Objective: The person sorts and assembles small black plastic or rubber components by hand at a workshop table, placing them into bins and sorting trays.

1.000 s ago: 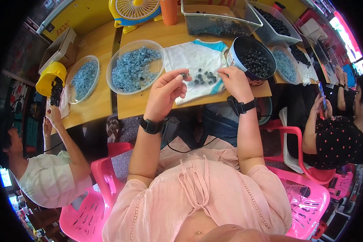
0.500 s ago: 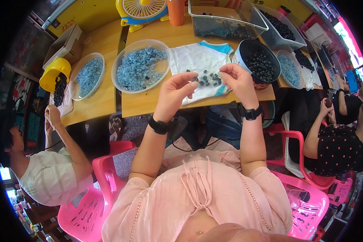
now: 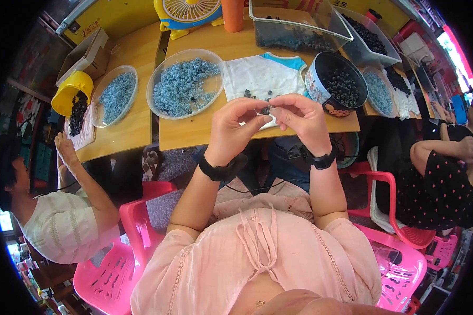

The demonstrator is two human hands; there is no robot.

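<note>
My left hand [image 3: 233, 128] and my right hand [image 3: 303, 122] meet above the table's front edge, fingertips almost touching. Between them is a small dark round part [image 3: 266, 111], pinched by the left thumb and forefinger. The right fingers are closed against the same spot; whether they grip a second small piece is hidden. Just behind the hands lies a white cloth [image 3: 243, 73] with blue edging, with several loose dark parts [image 3: 248, 93] on it. On its right stands a bucket [image 3: 314, 84] of small black parts. To its left sits a round clear tub [image 3: 151, 94] of translucent blue pieces.
A clear bin [image 3: 299, 23] and another bin of black parts [image 3: 370, 38] stand at the back, near an orange cup [image 3: 233, 16] and a fan [image 3: 190, 11]. At left, a co-worker [image 3: 63, 226] sits by a yellow bucket [image 3: 63, 100] and a blue-filled tray [image 3: 116, 97].
My hands have come together from apart, bringing the small dark part between their fingertips. The right one moved left and slightly nearer. At far right, a co-worker's arm has shifted.
</note>
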